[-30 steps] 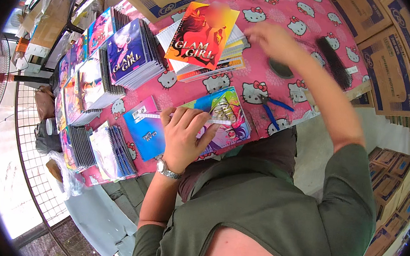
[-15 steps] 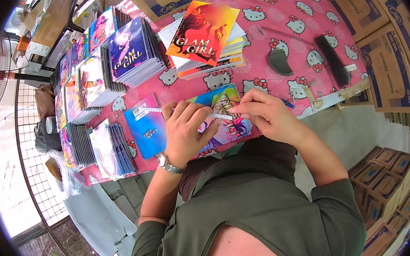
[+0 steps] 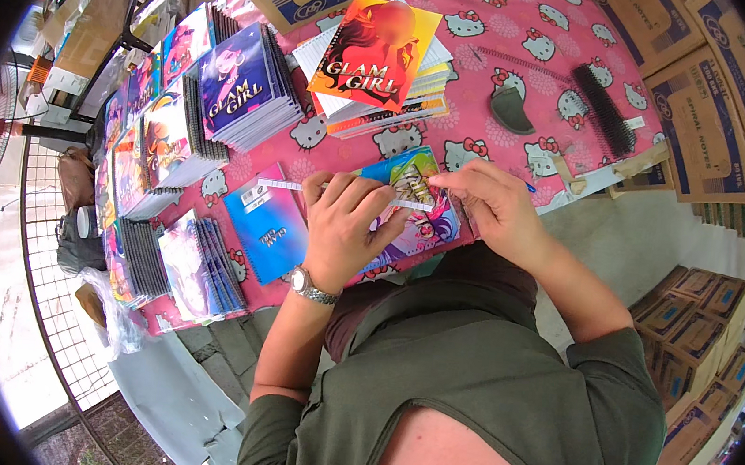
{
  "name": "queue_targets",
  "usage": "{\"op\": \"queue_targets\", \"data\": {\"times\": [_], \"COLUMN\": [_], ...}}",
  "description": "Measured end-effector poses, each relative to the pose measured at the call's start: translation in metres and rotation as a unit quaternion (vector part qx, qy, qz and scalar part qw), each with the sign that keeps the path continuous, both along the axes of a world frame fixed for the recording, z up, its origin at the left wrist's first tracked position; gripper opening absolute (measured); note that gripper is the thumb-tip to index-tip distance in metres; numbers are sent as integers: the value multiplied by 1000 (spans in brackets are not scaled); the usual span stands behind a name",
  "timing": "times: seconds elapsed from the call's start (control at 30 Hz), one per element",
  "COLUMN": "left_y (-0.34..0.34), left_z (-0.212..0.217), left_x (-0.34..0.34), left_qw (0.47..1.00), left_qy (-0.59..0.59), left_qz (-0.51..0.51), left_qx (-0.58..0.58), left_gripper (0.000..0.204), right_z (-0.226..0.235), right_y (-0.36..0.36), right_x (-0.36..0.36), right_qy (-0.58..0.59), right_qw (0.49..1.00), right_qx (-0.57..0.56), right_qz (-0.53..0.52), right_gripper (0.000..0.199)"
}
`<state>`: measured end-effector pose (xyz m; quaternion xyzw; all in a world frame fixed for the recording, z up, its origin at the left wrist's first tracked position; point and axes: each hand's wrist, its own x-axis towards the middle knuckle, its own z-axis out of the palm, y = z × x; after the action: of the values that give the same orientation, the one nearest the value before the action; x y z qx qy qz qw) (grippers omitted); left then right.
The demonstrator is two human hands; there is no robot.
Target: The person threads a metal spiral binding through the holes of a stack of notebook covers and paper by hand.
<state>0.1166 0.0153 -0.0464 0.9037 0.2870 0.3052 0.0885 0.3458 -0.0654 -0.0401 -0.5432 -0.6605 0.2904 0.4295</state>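
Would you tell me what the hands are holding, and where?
Both hands pinch a white strip over the colourful notebook, near its middle.

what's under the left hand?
The left hand lies on a colourful notebook and a white spiral strip on the pink tablecloth. The cover beneath the palm is hidden.

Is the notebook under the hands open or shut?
Shut: the notebook lies flat, colourful cover up, under both hands.
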Motion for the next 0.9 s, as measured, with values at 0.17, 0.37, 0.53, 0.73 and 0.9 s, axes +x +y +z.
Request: {"op": "queue_targets", "data": {"times": [0.17, 0.37, 0.53, 0.73, 0.9], "left_y": [1, 2, 2, -3, -18], "left_z": [1, 1, 2, 3, 5], "left_x": [-2, 2, 3, 13, 28], "left_qw": [1000, 1000, 1000, 1000, 997], "left_qy": [-7, -1, -5, 15, 79], "left_qz": [-15, -22, -24, 15, 13], "left_qx": [-1, 3, -2, 3, 11], "left_gripper": [27, 26, 26, 25, 35], "right_z": [4, -9, -9, -7, -9], "right_y": [-4, -11, -19, -15, -10], "right_x": [0, -16, -8, -5, -9], "right_qy": [-17, 169, -27, 217, -18], "right_qw": [998, 973, 999, 952, 999], "right_qx": [-6, -157, 11, -212, 28], "right_qz": [62, 16, 18, 31, 5], "right_gripper": [47, 48, 39, 36, 33]}}
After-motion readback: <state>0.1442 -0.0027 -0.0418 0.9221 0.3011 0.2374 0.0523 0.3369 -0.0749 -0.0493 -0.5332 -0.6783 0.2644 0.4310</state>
